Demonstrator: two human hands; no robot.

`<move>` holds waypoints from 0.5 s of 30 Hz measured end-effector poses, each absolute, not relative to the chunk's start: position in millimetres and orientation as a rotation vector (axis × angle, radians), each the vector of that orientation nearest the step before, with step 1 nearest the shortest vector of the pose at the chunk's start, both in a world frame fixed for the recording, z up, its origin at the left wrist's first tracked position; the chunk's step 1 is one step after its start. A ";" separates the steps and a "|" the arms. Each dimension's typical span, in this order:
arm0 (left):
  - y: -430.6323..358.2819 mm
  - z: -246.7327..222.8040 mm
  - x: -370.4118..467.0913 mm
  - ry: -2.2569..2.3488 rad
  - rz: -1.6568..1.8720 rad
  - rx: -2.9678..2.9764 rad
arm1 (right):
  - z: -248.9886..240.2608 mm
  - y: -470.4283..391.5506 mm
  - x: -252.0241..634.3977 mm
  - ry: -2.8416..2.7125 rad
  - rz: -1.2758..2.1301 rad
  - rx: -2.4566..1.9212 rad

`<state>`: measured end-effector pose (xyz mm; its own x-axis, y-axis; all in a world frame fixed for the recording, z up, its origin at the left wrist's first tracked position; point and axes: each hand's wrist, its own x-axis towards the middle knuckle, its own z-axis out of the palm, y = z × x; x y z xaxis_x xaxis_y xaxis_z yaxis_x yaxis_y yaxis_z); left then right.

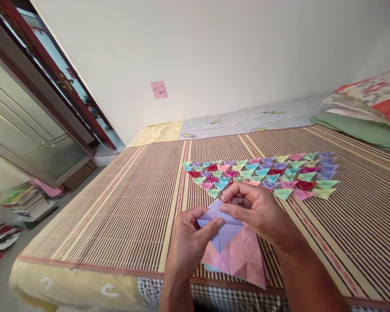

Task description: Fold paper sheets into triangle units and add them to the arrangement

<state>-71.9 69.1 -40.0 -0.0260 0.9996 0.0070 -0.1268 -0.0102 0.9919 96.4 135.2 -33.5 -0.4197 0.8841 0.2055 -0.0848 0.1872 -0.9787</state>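
A lavender sheet of origami paper point(226, 234), creased and folded to a diamond shape, is held up between both hands. My left hand point(191, 234) grips its left side, thumb lying across the front. At its upper right edge, my right hand point(256, 212) pinches the paper between thumb and fingers. Below it, a stack of creased paper sheets point(237, 260) with a pink one on top lies at the mat's near edge. Beyond the hands, rows of small folded paper pieces point(247, 172) in many colours lie on the striped mat point(133, 208).
Folded bedding point(357, 128) and a floral pillow point(377, 91) sit at the far right. A white wall point(214, 56) with a pink note point(158, 89) stands behind the bed. On the left are a glass-panelled door point(42, 130) and a pile of books point(26, 201) on the floor.
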 end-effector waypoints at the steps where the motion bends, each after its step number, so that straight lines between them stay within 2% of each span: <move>1: 69.0 -39.9 -71.4 1.130 1.294 1.106 | -33.6 134.9 96.5 -1.571 1.372 -0.781; 15: 65.6 -39.1 -77.3 1.225 1.399 1.344 | -28.3 133.4 94.5 -1.811 1.149 -0.733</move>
<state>-77.3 65.6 -39.1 -0.0914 0.9768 0.1935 0.0627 -0.1883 0.9801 94.5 133.4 -28.3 -0.4691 0.8134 0.3441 0.0350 0.4064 -0.9130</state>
